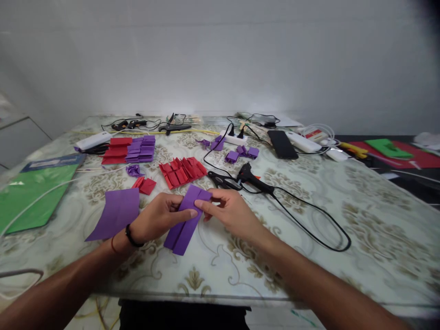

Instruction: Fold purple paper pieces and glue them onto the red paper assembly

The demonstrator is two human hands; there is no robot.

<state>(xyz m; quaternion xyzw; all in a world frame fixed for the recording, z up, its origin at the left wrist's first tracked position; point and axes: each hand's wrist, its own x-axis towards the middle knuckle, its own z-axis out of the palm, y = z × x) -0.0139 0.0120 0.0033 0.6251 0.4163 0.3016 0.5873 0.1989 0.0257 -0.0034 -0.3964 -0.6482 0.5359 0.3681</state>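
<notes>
A long purple paper strip [184,229], folded lengthwise, lies slanted on the patterned table [309,220] in front of me. My left hand [156,220] pinches its middle from the left, thumb on top. My right hand [228,211] pinches the same strip from the right, near its upper end. A flat purple sheet [117,213] lies just left of my left hand. Behind my hands sit a row of folded red papers [182,172] and two loose red pieces [146,184].
A black glue gun [254,179] with a looping cord [319,229] and black scissors [223,180] lie behind my right hand. Stacks of red and purple folds [132,149], a power strip [233,137], a phone [282,144] and green sheets [30,195] ring the work area.
</notes>
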